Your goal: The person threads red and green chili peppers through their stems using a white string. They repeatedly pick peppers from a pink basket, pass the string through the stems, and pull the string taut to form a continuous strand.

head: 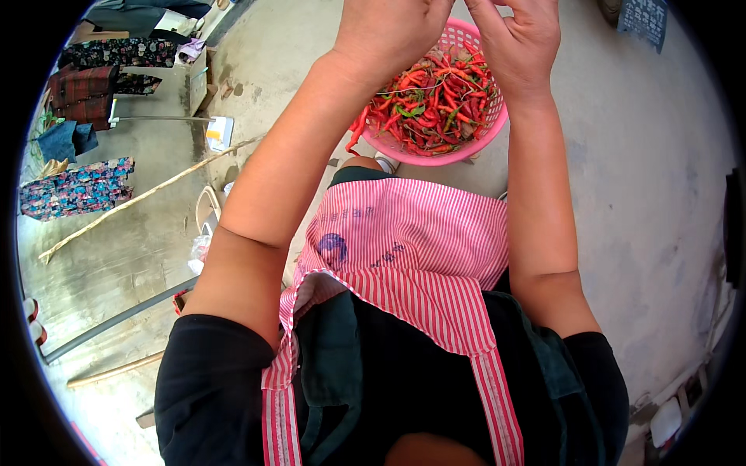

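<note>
Both my hands are raised at the top edge of the picture, above a pink plastic basket (460, 152) with holes in its wall. My left hand (396, 26) is over the basket's left part, its fingertips cut off by the frame. My right hand (518, 41) is over the right rim, thumb pointing up towards the left hand; its fingertips are cut off too. Whether either holds anything is hidden. Red chili peppers (431, 116), some with green stems and leaves, fill the basket. A thin pale string (417, 89) lies across them. A few peppers hang over the left rim.
A striped apron (419, 221) covers my lap, below the basket. Clothes (81, 186) hang at the left, near a long wooden stick (157, 189) and a grey pole (119, 320). A dark sign with writing (641, 23) stands at the top right on the concrete floor (629, 175).
</note>
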The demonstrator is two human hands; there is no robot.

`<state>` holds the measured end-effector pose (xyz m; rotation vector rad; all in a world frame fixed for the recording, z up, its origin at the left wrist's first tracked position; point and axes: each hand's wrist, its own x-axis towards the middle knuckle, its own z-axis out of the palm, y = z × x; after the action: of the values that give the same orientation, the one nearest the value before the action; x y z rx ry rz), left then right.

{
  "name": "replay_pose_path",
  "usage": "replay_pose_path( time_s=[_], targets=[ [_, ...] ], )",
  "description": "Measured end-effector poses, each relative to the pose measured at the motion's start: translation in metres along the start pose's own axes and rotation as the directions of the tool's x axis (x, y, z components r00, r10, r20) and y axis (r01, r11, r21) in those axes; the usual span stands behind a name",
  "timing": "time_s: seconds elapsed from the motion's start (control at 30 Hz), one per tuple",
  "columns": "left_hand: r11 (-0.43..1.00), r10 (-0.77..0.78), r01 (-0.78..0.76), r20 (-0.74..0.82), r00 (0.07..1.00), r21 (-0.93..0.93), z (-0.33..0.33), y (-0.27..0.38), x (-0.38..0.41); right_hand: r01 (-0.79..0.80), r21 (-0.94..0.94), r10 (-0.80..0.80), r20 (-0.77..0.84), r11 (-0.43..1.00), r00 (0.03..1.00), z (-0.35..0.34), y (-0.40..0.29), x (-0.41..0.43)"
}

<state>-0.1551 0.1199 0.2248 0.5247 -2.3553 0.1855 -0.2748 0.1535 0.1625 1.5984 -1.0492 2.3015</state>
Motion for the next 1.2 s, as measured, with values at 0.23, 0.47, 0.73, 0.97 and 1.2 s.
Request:
replay_pose_path(
  time_s=[0.23,0.47,0.73,0.97,1.2],
  targets=[
    [0.992,-0.091,0.091,0.008,0.996,-0.09,-0.031,0.008,0.01,0.205,0.048,-0.2,-0.093,0.978,0.975,-0.01,-0.054,0.034],
    [0.981,-0.011,0.018,-0.037,0.999,0.192,-0.063,-0.017,-0.011,-0.313,0.572,0.259,0.176,0.758,0.95,0.001,-0.054,0.015],
    [0.873,-0.002,-0.019,0.043,0.999,0.488,-0.05,-0.068,-0.058,-0.667,0.578,0.516,0.433,0.471,0.739,-0.01,-0.065,0.028],
    [0.902,-0.155,0.091,0.119,0.981,0.423,-0.016,-0.091,-0.108,-0.651,0.642,0.457,0.474,0.405,0.752,-0.052,-0.034,0.035],
    [0.928,-0.198,0.136,0.149,0.969,0.346,0.012,-0.098,-0.129,-0.762,0.584,0.597,0.516,0.279,0.614,-0.08,-0.028,0.041]
  ],
)
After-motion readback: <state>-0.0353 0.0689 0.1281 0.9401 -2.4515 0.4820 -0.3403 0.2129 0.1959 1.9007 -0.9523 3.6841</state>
